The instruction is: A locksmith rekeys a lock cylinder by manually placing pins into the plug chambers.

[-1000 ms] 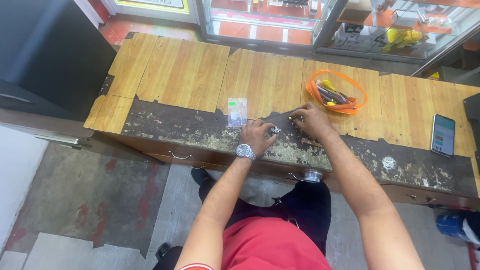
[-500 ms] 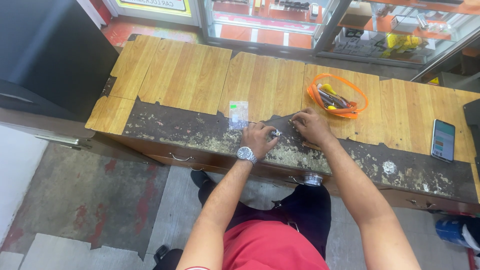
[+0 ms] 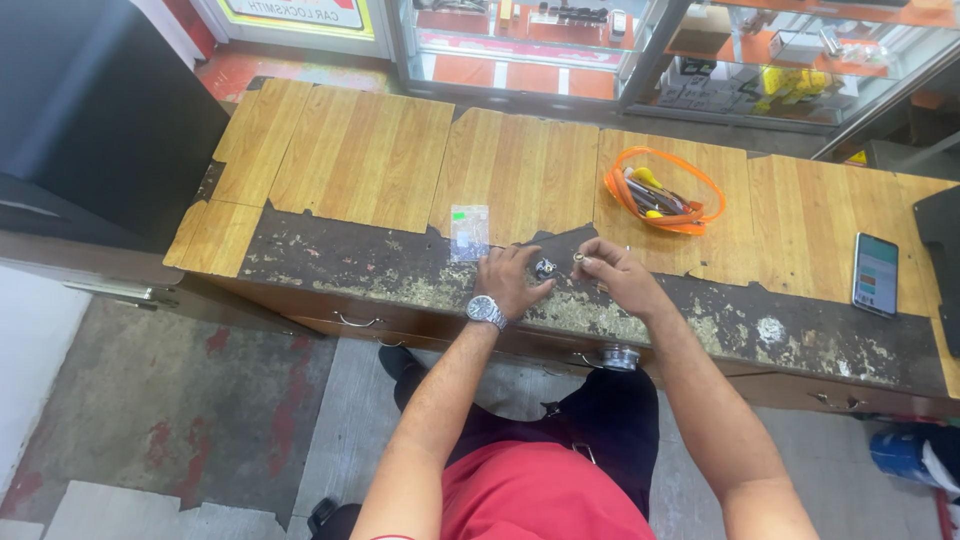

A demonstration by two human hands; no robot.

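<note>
My left hand (image 3: 512,279), with a wristwatch on its wrist, rests on the worn front strip of the wooden counter (image 3: 360,160) and pinches a small dark metal part (image 3: 545,268) at its fingertips. My right hand (image 3: 618,274) is just to the right, fingers curled around a tiny brass-coloured piece (image 3: 578,259). The two hands are a few centimetres apart. A small clear plastic packet (image 3: 469,232) lies just left of and behind my left hand.
An orange oval tray (image 3: 665,189) holding small tools sits behind my right hand. A smartphone (image 3: 876,274) lies at the counter's right end beside a dark object. Glass display cases (image 3: 640,50) stand behind. A drawer handle (image 3: 357,321) and a round lock cylinder (image 3: 621,356) sit on the counter front.
Both hands stay at the same spot on the counter front. The fingers have shifted slightly around the small parts.
</note>
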